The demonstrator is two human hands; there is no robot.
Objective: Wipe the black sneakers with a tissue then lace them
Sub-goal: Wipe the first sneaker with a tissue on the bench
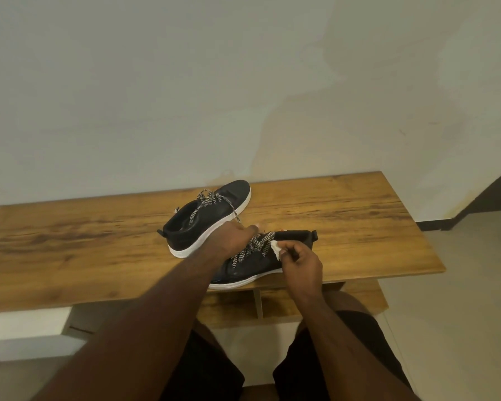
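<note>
The right hand (301,263) is pinching a tissue (276,249) against the near sneaker (252,267); the left hand (235,237) is steadying it. Loose laces (255,244) beside the grip may be snagging.

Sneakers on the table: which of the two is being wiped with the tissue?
The near sneaker, at the table's front edge. The right hand pinches the tissue against it and the left hand rests on it; the far sneaker sits untouched.

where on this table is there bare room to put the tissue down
Bare wood lies left of the far sneaker on the table, and right of the near sneaker toward the table's right end. The middle is crowded: both sneakers, left hand, and right hand pinching the tissue.
</note>
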